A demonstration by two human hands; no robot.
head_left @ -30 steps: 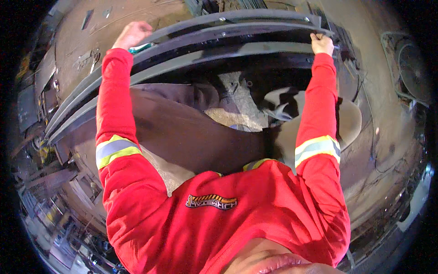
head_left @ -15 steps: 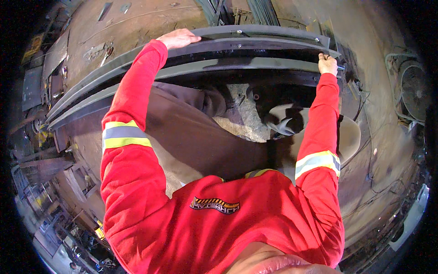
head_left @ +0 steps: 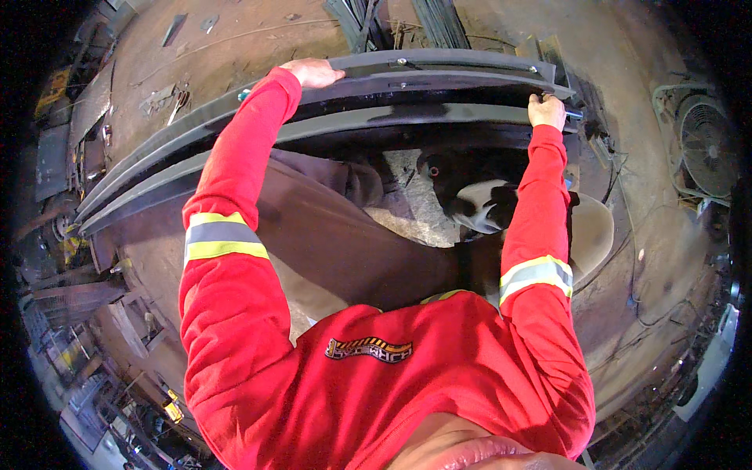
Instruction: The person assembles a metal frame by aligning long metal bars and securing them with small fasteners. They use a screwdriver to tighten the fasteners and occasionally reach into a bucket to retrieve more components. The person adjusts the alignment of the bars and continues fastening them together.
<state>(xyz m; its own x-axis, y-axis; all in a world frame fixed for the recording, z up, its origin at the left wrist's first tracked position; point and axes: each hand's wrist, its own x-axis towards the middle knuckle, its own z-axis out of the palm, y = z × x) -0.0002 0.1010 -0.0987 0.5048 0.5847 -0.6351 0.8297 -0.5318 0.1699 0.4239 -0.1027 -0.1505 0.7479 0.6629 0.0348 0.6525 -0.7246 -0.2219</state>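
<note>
Long dark grey metal beams (head_left: 470, 82) with raised edges lie side by side across the far part of the view. My left hand (head_left: 315, 73) rests on the upper edge of the farthest beam, fingers stretched out to the right along it. At the right end of the beams, my right hand (head_left: 547, 111) is closed with its fingers curled over a beam edge. A short bluish metal rod or bolt (head_left: 575, 115) sticks out just right of it. Bolt heads (head_left: 402, 61) show on the farthest beam. The left thumb is hidden.
My brown-trousered leg (head_left: 337, 227) is bent below the beams. A black shape with white patches (head_left: 479, 205) lies beside it, its kind unclear. A round caged fan (head_left: 707, 145) stands at right. Bundled metal bars (head_left: 440, 23) lie beyond; scrap and tools crowd the left.
The view has shifted slightly, so beams and right hand appear a little farther left. Both hands keep their places on the beams. A small teal thing now shows beside my left sleeve.
</note>
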